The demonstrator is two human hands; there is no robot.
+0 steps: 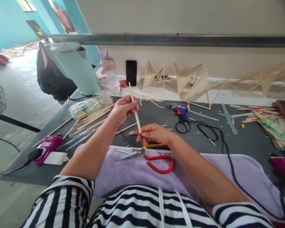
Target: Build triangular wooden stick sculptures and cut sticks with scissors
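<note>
Thin wooden sticks [134,109], pressed side by side, stand tilted between my two hands; how many there are I cannot tell. My left hand [125,107] pinches them above the middle. At their lower end, my right hand [152,133] grips them between thumb and fingers. Just below my right hand lies a pair of scissors [142,154] with its blades apart, one handle red and one yellow. It rests on a purple towel [130,171] at the table's front edge. Loose sticks [90,122] are spread left of my left hand, beside a plastic-wrapped bundle of sticks [91,106].
A blue glue gun [182,113] with a black cable lies right of centre. Stick frames [192,82] stand along the wall, beside a phone [131,72] and a bottle [110,74]. A pink power socket [47,147] sits left; more sticks [258,115] lie right.
</note>
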